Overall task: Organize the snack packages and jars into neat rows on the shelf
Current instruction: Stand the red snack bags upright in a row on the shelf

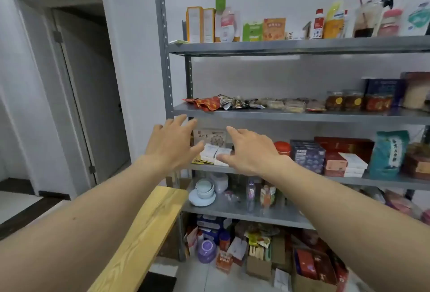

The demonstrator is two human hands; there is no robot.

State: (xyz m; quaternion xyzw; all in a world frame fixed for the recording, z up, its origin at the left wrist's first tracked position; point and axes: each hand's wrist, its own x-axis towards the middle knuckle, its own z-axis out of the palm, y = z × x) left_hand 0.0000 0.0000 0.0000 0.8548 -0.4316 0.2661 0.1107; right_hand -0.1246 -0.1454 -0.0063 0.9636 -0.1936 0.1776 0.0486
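Shelf (302, 116) beyond left hand (172, 145), right hand (251, 152)

Shelf (302, 115) of dull, smooth grey metal; snack packages (209, 103) in crinkled glossy foil; jars (344, 101) clear and shiny; surface (144, 233) of pale, grained wood; bowls (204, 188) glossy-glazed.

Left hand (171, 144), right hand (250, 152) spread, empty, before shelf (302, 116) of snack packages (244, 103)
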